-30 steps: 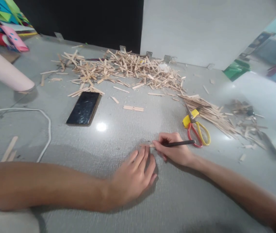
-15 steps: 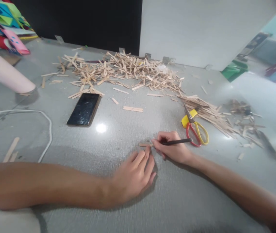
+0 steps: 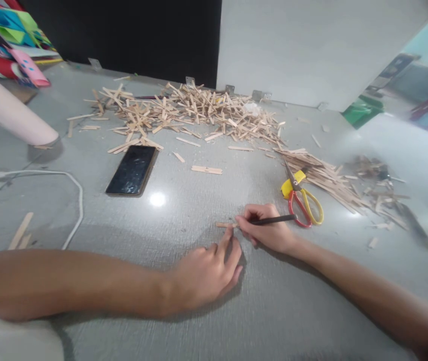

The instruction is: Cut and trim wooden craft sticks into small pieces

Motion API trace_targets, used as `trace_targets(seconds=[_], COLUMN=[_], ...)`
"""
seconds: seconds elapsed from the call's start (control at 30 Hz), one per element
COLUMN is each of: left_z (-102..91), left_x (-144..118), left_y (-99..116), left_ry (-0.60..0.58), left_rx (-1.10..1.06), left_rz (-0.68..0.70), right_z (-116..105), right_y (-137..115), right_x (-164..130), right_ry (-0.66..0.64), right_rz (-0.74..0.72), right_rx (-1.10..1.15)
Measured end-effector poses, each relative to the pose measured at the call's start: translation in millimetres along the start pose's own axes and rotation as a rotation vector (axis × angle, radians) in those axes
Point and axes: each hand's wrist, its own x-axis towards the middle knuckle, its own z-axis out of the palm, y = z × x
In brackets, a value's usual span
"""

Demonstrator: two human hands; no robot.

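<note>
My right hand (image 3: 267, 228) is closed around a dark pen (image 3: 274, 219), its tip end hidden behind the fingers at the right end of a short wooden craft stick (image 3: 223, 225). The stick lies flat on the grey table. From the near side, my left hand (image 3: 211, 273) reaches in with its index finger stretched out, the fingertip touching the stick's lower edge. Its other fingers are bent and apart, and nothing is gripped in them. Just right of the pen lie scissors (image 3: 300, 198) with one red and one yellow handle, by a yellow object (image 3: 286, 188).
A large heap of craft sticks (image 3: 198, 110) spreads along the back, with another pile (image 3: 326, 175) at right. A phone (image 3: 133, 170), a white cable (image 3: 80, 200) and a few sticks (image 3: 206, 170) lie on the table. A blade-like strip (image 3: 419, 228) rests far right.
My left hand has drawn back slightly, with the index finger straighter and the other fingers more bent. The right hand and pen are almost unmoved. The view has shifted a little.
</note>
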Motion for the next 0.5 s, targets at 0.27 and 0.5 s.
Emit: trace_targets(seconds=[0.27,0.5], left_z=[-0.8,-2.4], left_x=[0.0,1.1], left_y=[-0.3,-1.0], left_ry=[-0.029,-0.043], left_rx=[0.001,0.002], left_rz=[0.01,0.01], right_z=[-2.0,-1.3], right_y=[3.7,5.0], right_x=[-0.7,-0.4], right_ry=[0.012,0.015], right_rz=[-0.018,-0.007], right_rx=[-0.026,-0.005])
